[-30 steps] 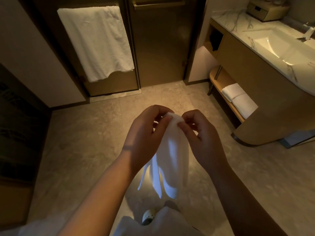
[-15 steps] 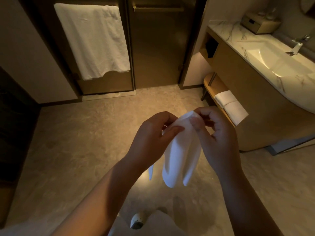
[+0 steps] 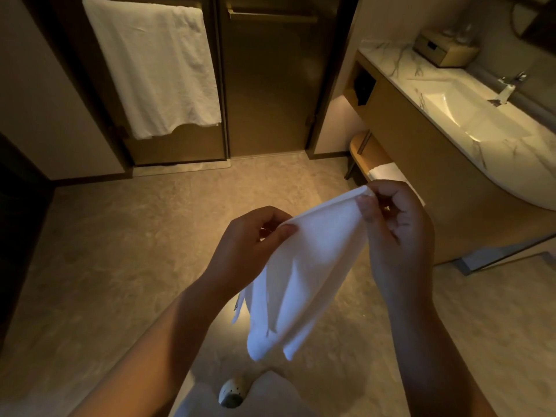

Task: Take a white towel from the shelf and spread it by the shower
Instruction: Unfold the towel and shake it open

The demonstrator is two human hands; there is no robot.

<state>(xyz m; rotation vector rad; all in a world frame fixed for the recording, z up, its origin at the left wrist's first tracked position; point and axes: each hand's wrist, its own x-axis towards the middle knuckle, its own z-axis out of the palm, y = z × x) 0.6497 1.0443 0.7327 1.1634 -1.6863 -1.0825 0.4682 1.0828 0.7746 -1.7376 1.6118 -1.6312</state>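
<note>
A small white towel (image 3: 304, 272) hangs in front of me above the tiled floor, held by its top edge. My left hand (image 3: 249, 245) pinches the left part of that edge between thumb and fingers. My right hand (image 3: 397, 224) grips the right corner, higher and further right. The cloth droops in folds between and below them. The low wooden shelf (image 3: 362, 147) under the vanity sits just behind my right hand, with a folded white towel (image 3: 385, 171) partly hidden by that hand. The glass shower doors (image 3: 267, 85) stand ahead.
A large white towel (image 3: 156, 67) hangs on the left door's rail. The vanity with a marble top and sink (image 3: 469, 112) fills the right side, with a box (image 3: 445, 51) at its back. A dark wall edge lies at the left. My shoe (image 3: 231, 392) shows below.
My hands have drawn apart, the right one moving right and up, so the towel's top edge has stretched out. The view has shifted slightly to the right.
</note>
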